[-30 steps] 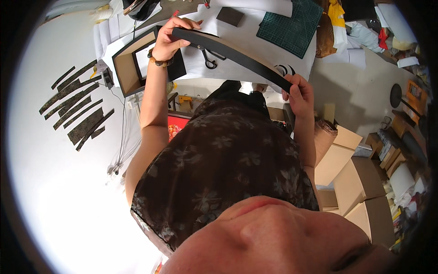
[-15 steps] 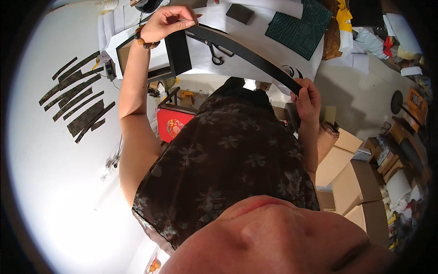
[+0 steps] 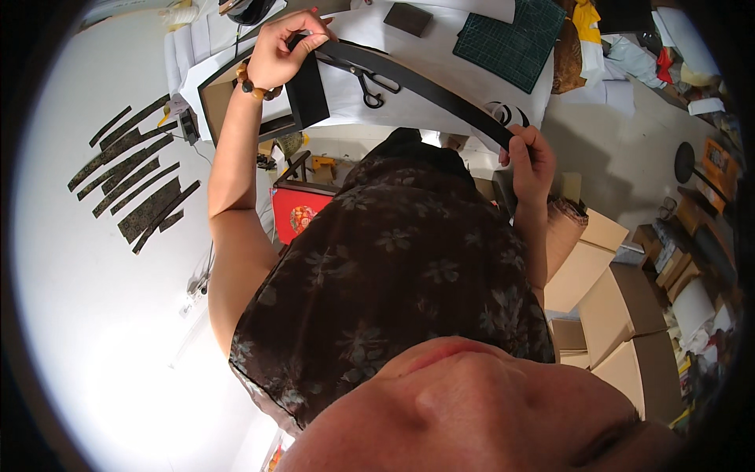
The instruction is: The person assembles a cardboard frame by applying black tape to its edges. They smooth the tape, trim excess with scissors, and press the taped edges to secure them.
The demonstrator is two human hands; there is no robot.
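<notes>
A long black strip (image 3: 425, 85) stretches between my two hands above the white-covered table. My left hand (image 3: 285, 49), with a beaded bracelet at the wrist, pinches its far left end between thumb and fingers. Its near right end is gripped by my right hand (image 3: 532, 162), thumb laid along the strip. Under my left hand stands an open black-sided box (image 3: 308, 93) with a tan inside, at the table's left. Black-handled scissors (image 3: 371, 92) lie on the table just below the strip, partly covered by it.
A green cutting mat (image 3: 510, 43) and a dark block (image 3: 408, 20) lie on the table's far side. A red-seated chair (image 3: 295, 212) stands below the table. Cardboard boxes (image 3: 621, 315) are stacked at my right. Dark strips (image 3: 134, 169) hang on the white wall at left.
My left hand has shifted slightly, its fingers closing lower over the strip's end. My right hand has moved a little up. The view has tilted slightly.
</notes>
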